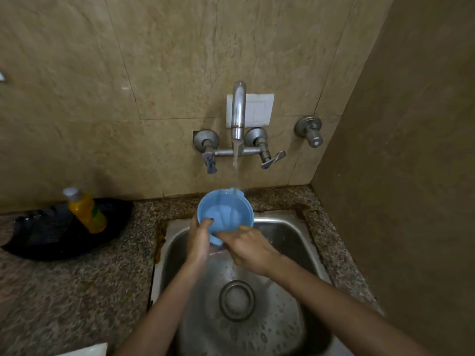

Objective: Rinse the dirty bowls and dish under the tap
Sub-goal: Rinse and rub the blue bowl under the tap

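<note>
Left hand (200, 241): grips the blue bowl (226, 210) at its left rim, with one dark-nailed digit hooked over the edge and into the bowl. The other fingers are hidden behind the wall.

Right hand (248, 249): curled round the bowl's near lower wall, knuckles toward me. The fingertips are tucked under the bowl, out of sight.

The bowl is held above the back of the sink (290, 242), tilted with its opening toward me. The water stream (235, 163) from the tap (238, 109) lands on its far inner side. A blue piece juts down between my hands; I cannot tell whether it is part of this bowl or a second one. Something pinkish (215, 251) shows just below it, too blurred to name.

The sink floor is wet, with droplets around the drain (237, 300). My forearms cover part of the basin.

On the counter (77, 291) to the left, a yellow bottle (86, 210) leans in a black pan (64, 242). The pan's contents are dark and unreadable. A white object (84, 350) is cut off by the lower edge.
</note>
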